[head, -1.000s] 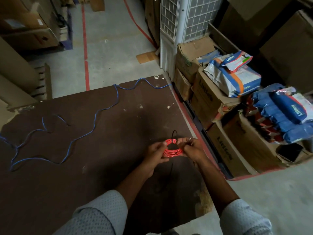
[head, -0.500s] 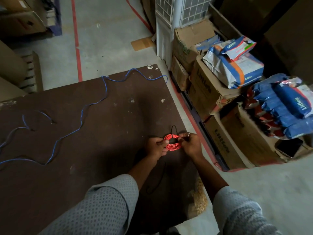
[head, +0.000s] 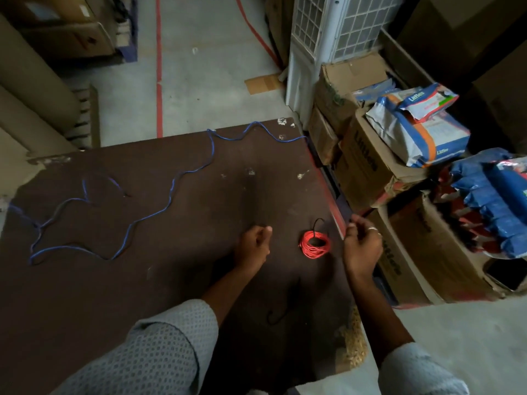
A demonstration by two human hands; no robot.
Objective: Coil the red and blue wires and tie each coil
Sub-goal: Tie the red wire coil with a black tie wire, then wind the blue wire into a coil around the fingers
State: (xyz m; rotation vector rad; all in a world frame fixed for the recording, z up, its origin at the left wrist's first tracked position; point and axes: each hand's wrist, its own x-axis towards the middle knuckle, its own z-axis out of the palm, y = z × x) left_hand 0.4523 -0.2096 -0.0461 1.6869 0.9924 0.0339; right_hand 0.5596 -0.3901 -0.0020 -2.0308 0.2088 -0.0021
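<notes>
The red wire (head: 315,244) lies as a small tight coil on the dark brown table (head: 114,280), with a thin black tie looped at its top. My left hand (head: 253,246) sits to the coil's left, fingers curled, holding nothing. My right hand (head: 360,246) is to the coil's right at the table edge, fingers loosely curled and apart from the coil. The blue wire (head: 171,189) lies loose and uncoiled, snaking from the far right corner across to the left side. A second black tie (head: 282,312) lies on the table near my forearms.
Cardboard boxes (head: 368,172) stacked with blue and white packs (head: 422,132) crowd the table's right edge. A white cooler (head: 328,38) stands behind them. Concrete floor with red lines lies beyond the far edge, and cardboard rolls (head: 34,104) at the left.
Both hands held the red coil earlier. They have let go and moved apart, and the coil now lies on the table between them.
</notes>
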